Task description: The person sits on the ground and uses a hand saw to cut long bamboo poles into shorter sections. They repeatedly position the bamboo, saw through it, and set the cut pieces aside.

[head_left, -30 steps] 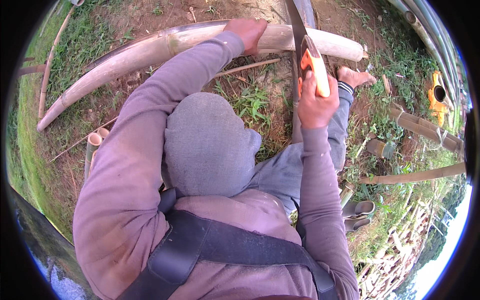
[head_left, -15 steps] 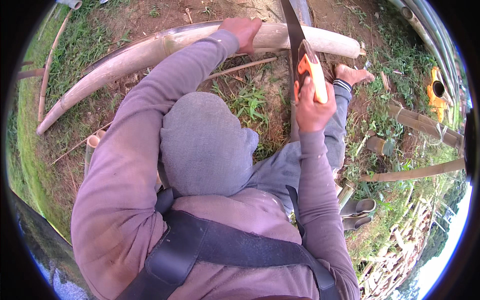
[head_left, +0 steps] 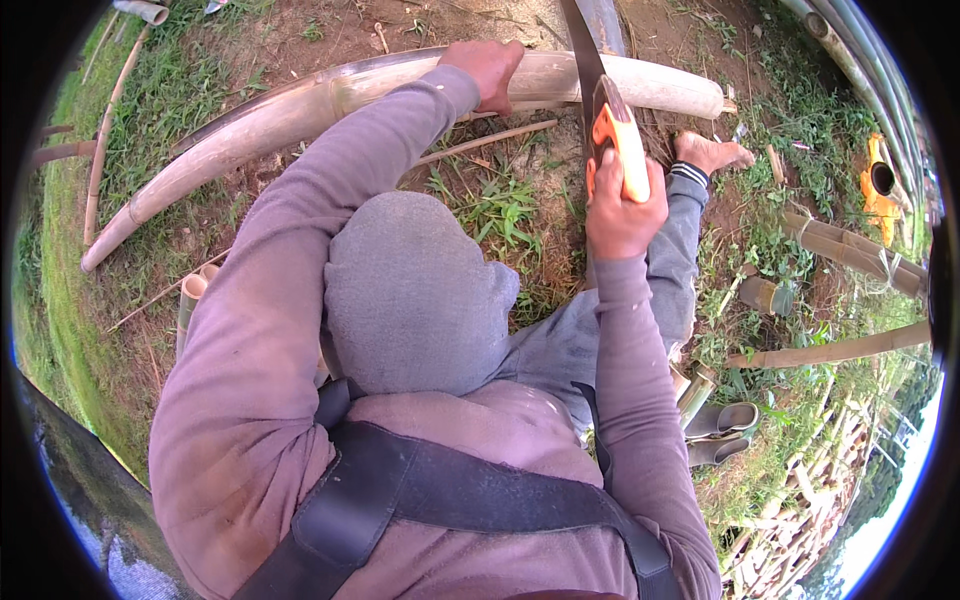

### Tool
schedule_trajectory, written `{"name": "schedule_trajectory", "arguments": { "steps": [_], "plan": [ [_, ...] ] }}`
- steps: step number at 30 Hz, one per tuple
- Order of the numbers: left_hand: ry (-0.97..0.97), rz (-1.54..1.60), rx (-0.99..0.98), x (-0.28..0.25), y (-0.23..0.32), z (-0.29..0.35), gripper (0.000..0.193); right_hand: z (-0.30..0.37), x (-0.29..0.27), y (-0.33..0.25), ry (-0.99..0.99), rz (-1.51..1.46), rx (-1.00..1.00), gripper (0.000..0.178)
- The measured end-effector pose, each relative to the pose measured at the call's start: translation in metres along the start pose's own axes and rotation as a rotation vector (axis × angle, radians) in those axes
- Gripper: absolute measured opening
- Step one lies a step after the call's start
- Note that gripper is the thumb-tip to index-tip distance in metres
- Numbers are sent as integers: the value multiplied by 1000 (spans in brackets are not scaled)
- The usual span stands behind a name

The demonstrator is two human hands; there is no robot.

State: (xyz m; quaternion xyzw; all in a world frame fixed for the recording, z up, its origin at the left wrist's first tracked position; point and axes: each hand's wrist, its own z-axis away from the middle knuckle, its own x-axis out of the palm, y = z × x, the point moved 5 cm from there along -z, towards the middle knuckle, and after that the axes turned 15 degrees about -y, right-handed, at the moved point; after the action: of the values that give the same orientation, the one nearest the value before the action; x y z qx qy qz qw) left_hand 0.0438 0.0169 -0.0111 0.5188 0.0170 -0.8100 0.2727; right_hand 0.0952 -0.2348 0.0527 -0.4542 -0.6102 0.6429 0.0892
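A thick, pale bamboo pole (head_left: 240, 130) lies crosswise in front of me, bending in the view toward the lower left. My left hand (head_left: 484, 72) is clamped over the top of it, with the fingertips partly hidden on the far side. In my right hand (head_left: 626, 208) is a handsaw (head_left: 619, 140) with an orange and dark handle, my fingers wrapped around the grip. The blade crosses the pole to the right of my left hand, pointing away from me. How deep the teeth sit in the bamboo I cannot tell.
A narrow beam (head_left: 604, 28) runs beneath the pole near the blade. My bare foot (head_left: 712, 152) rests just below the pole's right end. An orange chainsaw-like tool (head_left: 880, 190), dark boots (head_left: 722, 420), bamboo pieces (head_left: 765, 294) and a heap of split bamboo (head_left: 805, 500) lie to the right.
My right hand and the saw have shifted slightly relative to the pole, and the handle leans a little differently. My left hand keeps its place on the pole. The view has moved slightly.
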Motion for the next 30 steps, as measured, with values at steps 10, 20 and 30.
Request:
{"name": "schedule_trajectory", "arguments": {
  "steps": [10,20,30],
  "plan": [
    [-58,27,-31,-3,-18,2,66,164,-59,-5,-20,-174,111,19],
    [-87,43,-60,-3,-27,-2,70,37,-8,5,8,-98,-38,16],
    [-85,42,-38,-10,-14,-2,74,-39,14,-11,-46,-63,-4,15]
  ]
}}
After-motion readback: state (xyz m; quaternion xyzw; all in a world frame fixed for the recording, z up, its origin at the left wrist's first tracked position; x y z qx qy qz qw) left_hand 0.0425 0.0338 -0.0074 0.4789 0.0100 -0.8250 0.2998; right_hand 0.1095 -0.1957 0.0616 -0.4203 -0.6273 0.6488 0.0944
